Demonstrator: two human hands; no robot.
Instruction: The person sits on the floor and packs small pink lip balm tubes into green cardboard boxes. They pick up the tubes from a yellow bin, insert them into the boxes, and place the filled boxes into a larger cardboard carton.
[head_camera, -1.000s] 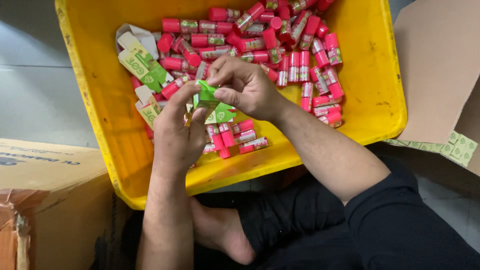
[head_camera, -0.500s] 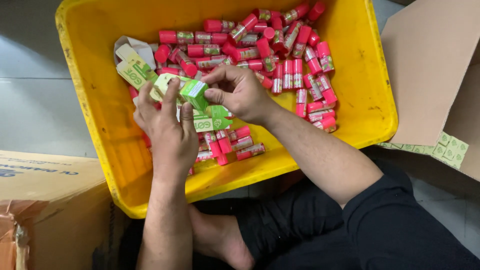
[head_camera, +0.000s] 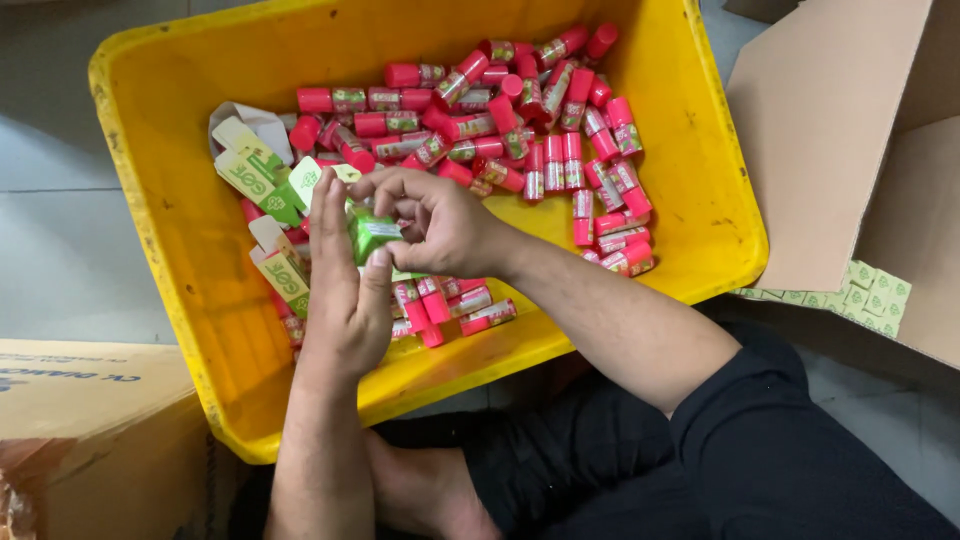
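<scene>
We pinch a small green carton (head_camera: 372, 233) between both hands: our left hand (head_camera: 345, 290) steadies it from below while our right hand (head_camera: 440, 225) closes fingertips on its top. It hovers over the yellow tub (head_camera: 180, 180), keeping the red tubes (head_camera: 520, 130) and flat cartons (head_camera: 262, 180) within easy reach.

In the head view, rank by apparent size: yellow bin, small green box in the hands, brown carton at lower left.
1. yellow bin, largest.
2. brown carton, cut off by the frame.
3. small green box, smallest, held by left hand and right hand.
</scene>
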